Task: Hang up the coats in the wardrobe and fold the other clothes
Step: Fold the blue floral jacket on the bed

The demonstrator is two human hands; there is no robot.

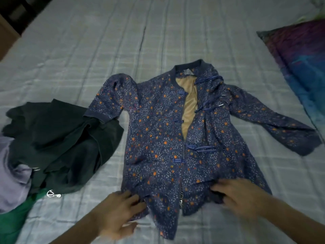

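A blue jacket [158, 134] with orange and white specks and knot buttons lies front up on the bed, partly open down the middle, showing a tan lining. Its left sleeve is bent back at the shoulder and its right sleeve stretches out toward the pillow. My left hand [117, 212] rests on the jacket's lower left hem, fingers spread. My right hand [241, 196] presses on the lower right hem, fingers curled into the fabric; both hands are blurred.
A heap of clothes lies at the left: a dark green garment [61, 141], a lilac one [10, 187] and a bright green one [12, 222]. A purple and blue pillow [302, 64] sits at the right. The pale checked bedsheet [105, 41] stretches beyond.
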